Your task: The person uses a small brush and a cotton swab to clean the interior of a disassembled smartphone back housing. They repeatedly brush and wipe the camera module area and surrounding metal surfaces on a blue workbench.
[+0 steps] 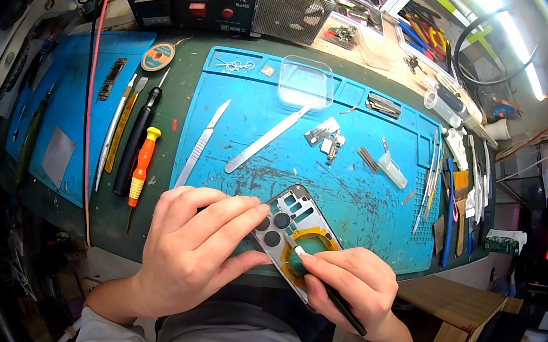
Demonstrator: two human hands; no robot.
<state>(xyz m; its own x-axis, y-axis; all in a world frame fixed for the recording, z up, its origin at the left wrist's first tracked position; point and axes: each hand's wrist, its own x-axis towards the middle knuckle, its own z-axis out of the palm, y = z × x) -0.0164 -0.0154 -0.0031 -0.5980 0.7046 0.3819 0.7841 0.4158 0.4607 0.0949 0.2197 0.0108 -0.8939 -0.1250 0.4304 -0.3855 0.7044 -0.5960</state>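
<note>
My left hand (202, 237) pinches the left edge of a grey phone back frame (277, 256), thumb below and fingertips near its dark round camera rings (272, 238). The frame is tilted at the mat's front edge. A yellow-orange film ring borders a round opening in it. In my right hand (356, 282) is a slim black-handled tool (345, 309), held like a pen. Its light-coloured front end and thin tip rest on or just over the frame between the rings and the opening. Whether the tip touches cannot be made out.
A blue work mat (220, 171) holds a scalpel (204, 143), a flat metal spatula (267, 140), a clear plastic box (305, 83) and small metal parts (326, 138). Left stands an orange screwdriver (143, 166); tweezers and brushes (460, 199) lie right. A black power unit (191, 9) is behind.
</note>
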